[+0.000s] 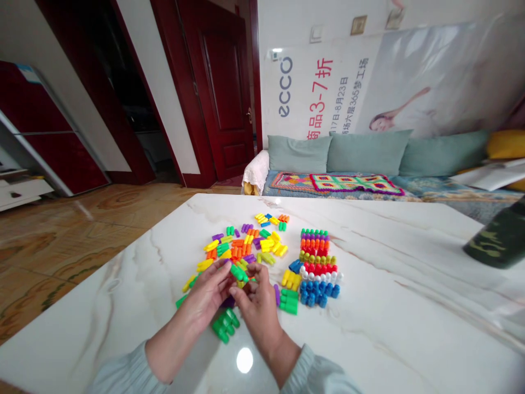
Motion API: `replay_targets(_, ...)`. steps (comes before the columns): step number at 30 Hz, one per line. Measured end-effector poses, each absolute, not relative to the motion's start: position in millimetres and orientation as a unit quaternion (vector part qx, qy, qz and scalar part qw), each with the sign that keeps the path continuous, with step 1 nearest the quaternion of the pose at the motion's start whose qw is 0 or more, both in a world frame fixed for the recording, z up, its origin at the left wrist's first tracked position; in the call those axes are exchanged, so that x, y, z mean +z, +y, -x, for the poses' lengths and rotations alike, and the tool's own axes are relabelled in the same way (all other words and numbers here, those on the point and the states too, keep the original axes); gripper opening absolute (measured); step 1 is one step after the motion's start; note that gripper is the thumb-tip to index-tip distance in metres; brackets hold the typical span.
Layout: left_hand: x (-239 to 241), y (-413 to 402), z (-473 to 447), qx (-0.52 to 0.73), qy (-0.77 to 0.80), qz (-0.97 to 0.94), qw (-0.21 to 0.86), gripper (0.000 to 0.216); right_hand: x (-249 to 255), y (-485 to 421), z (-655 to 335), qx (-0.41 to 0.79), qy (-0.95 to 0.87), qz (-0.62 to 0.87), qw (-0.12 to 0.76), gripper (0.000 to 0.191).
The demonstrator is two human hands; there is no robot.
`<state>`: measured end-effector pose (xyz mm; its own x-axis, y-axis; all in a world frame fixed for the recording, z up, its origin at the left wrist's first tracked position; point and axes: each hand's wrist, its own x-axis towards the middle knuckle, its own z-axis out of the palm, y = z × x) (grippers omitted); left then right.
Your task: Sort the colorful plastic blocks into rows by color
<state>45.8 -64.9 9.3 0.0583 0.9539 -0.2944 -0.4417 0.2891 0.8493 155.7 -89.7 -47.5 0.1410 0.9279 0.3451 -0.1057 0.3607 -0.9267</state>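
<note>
My left hand (210, 291) grips a small green building block (238, 273) by its left end, over a loose heap of plastic blocks. The curled fingers of my right hand (259, 298) close about the block's right end; the palm side is partly hidden. Beneath and beyond my hands lie orange blocks (241, 249), yellow blocks (271, 244) and purple and olive ones. A larger green block (226, 325) rests below my left wrist. Just right of my right hand are a green block (289, 301) and a yellow block (291, 279).
Rows of blocks grouped by colour stand at the right: red blocks (320, 268), blue blocks (319, 293), white, olive, orange, purple and green. They rest on a white marble-look table (394, 328). A camouflage-patterned container (498, 238) is at the right edge. A cushioned sofa (283, 180) stands behind.
</note>
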Motion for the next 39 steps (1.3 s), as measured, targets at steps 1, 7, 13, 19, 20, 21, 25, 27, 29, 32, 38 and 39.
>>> replay_targets(1, 9.9, -67.0, -47.3, 0.525, 0.446, -0.284, 0.667, 0.026, -48.1, -89.3, -156.3, 0.396, -0.513, 0.396, 0.651, 0.036)
replay_targets(7, 8.6, -71.5, -49.2, 0.511, 0.459, -0.293, 0.666, 0.033, -46.1, -89.6, -162.2, 0.365, -0.549, 0.395, 0.640, 0.013)
replay_targets(13, -1.1, -66.7, -37.8, 0.495, 0.448, -0.317, 0.674, 0.032, -35.2, -99.3, -169.2, 0.246, -0.608, 0.424, 0.624, 0.007)
replay_targets(19, 9.3, -57.6, -24.3, 0.517, 0.476, -0.348, 0.621, 0.040, -31.2, -111.1, -168.7, 0.170, -0.683, 0.401, 0.587, 0.006)
replay_targets(20, 12.1, -57.0, -23.2, 0.513, 0.475, -0.371, 0.610, 0.042, -31.1, -111.9, -168.7, 0.167, -0.698, 0.390, 0.577, 0.005)
replay_targets(21, 14.7, -56.5, -22.7, 0.507, 0.475, -0.397, 0.600, 0.044, -30.9, -112.4, -168.9, 0.165, -0.714, 0.377, 0.566, 0.004)
replay_targets(25, 17.0, -54.2, -23.8, 0.472, 0.482, -0.487, 0.555, 0.044, -28.7, -113.3, -170.7, 0.170, -0.755, 0.342, 0.532, 0.009)
replay_targets(27, 13.6, -51.7, -24.2, 0.447, 0.485, -0.520, 0.542, 0.044, -27.8, -113.3, -171.4, 0.184, -0.759, 0.335, 0.528, 0.010)
replay_targets(29, 9.2, -49.0, -23.8, 0.426, 0.490, -0.542, 0.534, 0.046, -28.0, -112.9, -171.7, 0.193, -0.749, 0.340, 0.535, 0.010)
replay_targets(32, 5.8, -46.5, -22.3, 0.418, 0.494, -0.547, 0.531, 0.052, -30.2, -111.3, -171.7, 0.203, -0.724, 0.361, 0.552, 0.012)
replay_targets(38, 15.0, -47.8, -12.9, 0.378, 0.499, -0.610, 0.485, 0.039, -29.8, -112.5, -172.8, 0.196, -0.730, 0.352, 0.552, 0.016)
replay_targets(39, 17.0, -47.7, -9.8, 0.365, 0.501, -0.631, 0.466, 0.035, -28.9, -113.5, -173.0, 0.192, -0.738, 0.344, 0.548, 0.017)
